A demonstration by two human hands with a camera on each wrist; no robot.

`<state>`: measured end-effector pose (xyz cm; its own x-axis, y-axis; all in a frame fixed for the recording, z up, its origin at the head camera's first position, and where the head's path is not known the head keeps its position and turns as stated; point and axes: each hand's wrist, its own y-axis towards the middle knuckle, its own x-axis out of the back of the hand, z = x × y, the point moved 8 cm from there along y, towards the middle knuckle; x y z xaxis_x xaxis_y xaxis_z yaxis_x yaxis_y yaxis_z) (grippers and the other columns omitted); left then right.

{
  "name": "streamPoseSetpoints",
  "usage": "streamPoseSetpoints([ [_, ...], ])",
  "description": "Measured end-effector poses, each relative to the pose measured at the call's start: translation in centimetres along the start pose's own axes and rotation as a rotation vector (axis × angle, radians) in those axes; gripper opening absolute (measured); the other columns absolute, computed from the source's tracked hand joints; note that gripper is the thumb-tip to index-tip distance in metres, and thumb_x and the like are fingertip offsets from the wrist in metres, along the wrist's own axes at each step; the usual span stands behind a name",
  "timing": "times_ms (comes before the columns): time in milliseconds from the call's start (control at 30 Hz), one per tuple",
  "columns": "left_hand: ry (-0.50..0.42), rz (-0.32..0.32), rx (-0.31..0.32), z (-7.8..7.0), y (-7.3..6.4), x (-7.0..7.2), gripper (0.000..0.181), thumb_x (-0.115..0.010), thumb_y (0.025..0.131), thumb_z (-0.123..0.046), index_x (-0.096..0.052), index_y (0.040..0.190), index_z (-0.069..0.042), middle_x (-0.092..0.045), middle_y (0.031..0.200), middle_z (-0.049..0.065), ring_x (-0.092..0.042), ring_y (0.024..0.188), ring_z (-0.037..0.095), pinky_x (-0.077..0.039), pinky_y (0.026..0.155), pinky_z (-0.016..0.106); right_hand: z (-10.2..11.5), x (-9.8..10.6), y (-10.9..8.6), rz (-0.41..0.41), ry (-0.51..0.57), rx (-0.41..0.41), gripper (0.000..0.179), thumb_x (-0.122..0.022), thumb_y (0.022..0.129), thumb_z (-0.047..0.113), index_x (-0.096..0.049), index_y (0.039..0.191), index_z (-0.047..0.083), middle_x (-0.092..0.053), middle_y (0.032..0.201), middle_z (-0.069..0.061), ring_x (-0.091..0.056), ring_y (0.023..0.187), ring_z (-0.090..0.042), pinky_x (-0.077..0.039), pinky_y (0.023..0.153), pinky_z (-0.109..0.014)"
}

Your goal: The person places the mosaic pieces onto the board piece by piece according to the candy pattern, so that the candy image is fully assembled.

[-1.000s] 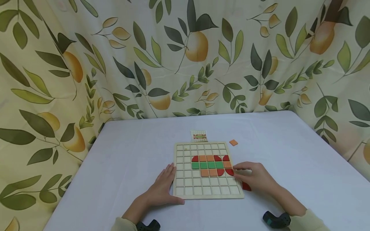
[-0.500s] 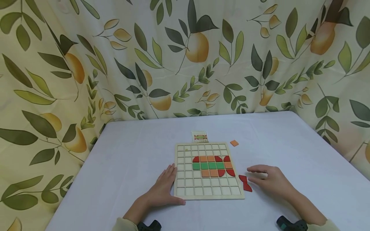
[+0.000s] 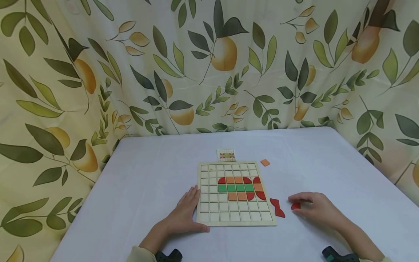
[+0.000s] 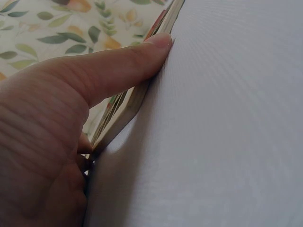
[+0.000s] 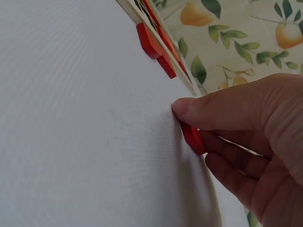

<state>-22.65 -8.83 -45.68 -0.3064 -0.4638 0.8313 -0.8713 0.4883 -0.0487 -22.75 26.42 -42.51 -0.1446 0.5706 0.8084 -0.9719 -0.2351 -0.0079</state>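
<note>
A wooden grid board [image 3: 236, 217] lies on the table, with green square tiles [image 3: 231, 188], orange square tiles [image 3: 242, 196] and rounded red tiles [image 3: 260, 195] set in its cells. My left hand [image 3: 183, 214] rests at its near left corner, fingers straight along the left side. The left thumb [image 4: 128, 66] lies against the board's front edge in the left wrist view. To the right of the board, my right hand [image 3: 315, 210] pinches a red tile [image 5: 191, 137] between thumb and fingers, low over the cloth. Two more red tiles [image 3: 278, 209] lie between that hand and the board.
Behind the board lies a small pattern card [image 3: 226, 155] with a grid picture. A loose orange tile [image 3: 265, 162] sits off the board's far right corner. White cloth covers the table [image 3: 157, 163]. A leaf-and-fruit patterned curtain [image 3: 209, 72] hangs behind.
My right hand has moved from the board's right edge out to the right and now holds a red tile. The two loose red tiles came into full view. My left hand stays put.
</note>
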Motion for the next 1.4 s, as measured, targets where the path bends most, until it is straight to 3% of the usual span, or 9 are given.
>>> streamPoseSetpoints([
  [233,0.004,0.006,0.002,0.1,0.0,-0.1,0.123,-0.066,0.062,-0.071,-0.013,0.146,0.001,-0.005,0.153,0.012,0.002,0.139,0.021,-0.006,0.110,0.041,-0.1,0.0,0.5,0.028,0.001,0.019,0.023,-0.073,0.076,0.005,-0.071,0.099,0.008,-0.067,0.095,-0.001,-0.060,0.090,-0.020,-0.052,0.078,-0.036],
  [500,0.006,0.012,0.007,0.2,0.2,-0.3,0.123,-0.065,0.062,-0.072,-0.012,0.146,0.000,-0.004,0.153,0.011,0.002,0.139,0.020,-0.006,0.110,0.041,-1.0,1.1,0.0,0.005,-0.013,-0.055,0.034,-0.078,0.072,0.015,-0.069,0.103,0.006,-0.066,0.100,-0.008,-0.056,0.099,-0.033,-0.048,0.081,-0.051],
  [667,0.014,0.011,0.005,0.3,0.2,-0.3,0.123,-0.065,0.062,-0.072,-0.012,0.146,0.000,-0.004,0.153,0.011,0.002,0.139,0.020,-0.006,0.110,0.042,-1.6,1.2,-0.2,0.029,-0.022,-0.069,0.036,-0.079,0.071,0.016,-0.068,0.103,0.003,-0.066,0.099,-0.010,-0.057,0.097,-0.033,-0.048,0.080,-0.051],
  [867,0.019,0.010,0.002,0.4,0.2,-0.2,0.123,-0.064,0.061,-0.073,-0.012,0.146,0.000,-0.004,0.153,0.011,0.003,0.139,0.020,-0.006,0.110,0.042,-1.7,1.0,0.0,0.057,0.000,-0.003,0.030,-0.076,0.074,0.011,-0.069,0.103,0.005,-0.066,0.099,-0.007,-0.058,0.095,-0.028,-0.050,0.080,-0.045],
  [1100,0.015,0.010,-0.003,0.3,0.2,-0.1,0.123,-0.064,0.062,-0.073,-0.012,0.146,0.001,-0.004,0.153,0.011,0.003,0.139,0.020,-0.005,0.110,0.041,-1.2,1.2,0.6,0.116,0.013,0.114,0.026,-0.070,0.078,0.006,-0.069,0.104,0.010,-0.066,0.102,-0.001,-0.059,0.094,-0.014,-0.051,0.078,-0.029],
  [1200,0.020,0.013,-0.002,0.3,0.1,-0.1,0.123,-0.064,0.062,-0.072,-0.012,0.146,0.001,-0.004,0.153,0.011,0.002,0.139,0.020,-0.005,0.110,0.041,-1.0,1.2,0.9,0.133,0.009,0.136,0.028,-0.070,0.079,0.006,-0.069,0.106,0.010,-0.066,0.103,-0.001,-0.059,0.096,-0.012,-0.051,0.079,-0.029],
  [1400,0.023,0.015,0.007,0.2,0.1,-0.1,0.123,-0.065,0.062,-0.072,-0.012,0.146,0.000,-0.004,0.153,0.011,0.002,0.139,0.020,-0.005,0.110,0.041,-1.6,1.2,0.9,0.046,0.016,0.011,0.043,-0.077,0.073,0.022,-0.066,0.111,0.004,-0.064,0.108,-0.010,-0.056,0.104,-0.032,-0.049,0.082,-0.045],
])
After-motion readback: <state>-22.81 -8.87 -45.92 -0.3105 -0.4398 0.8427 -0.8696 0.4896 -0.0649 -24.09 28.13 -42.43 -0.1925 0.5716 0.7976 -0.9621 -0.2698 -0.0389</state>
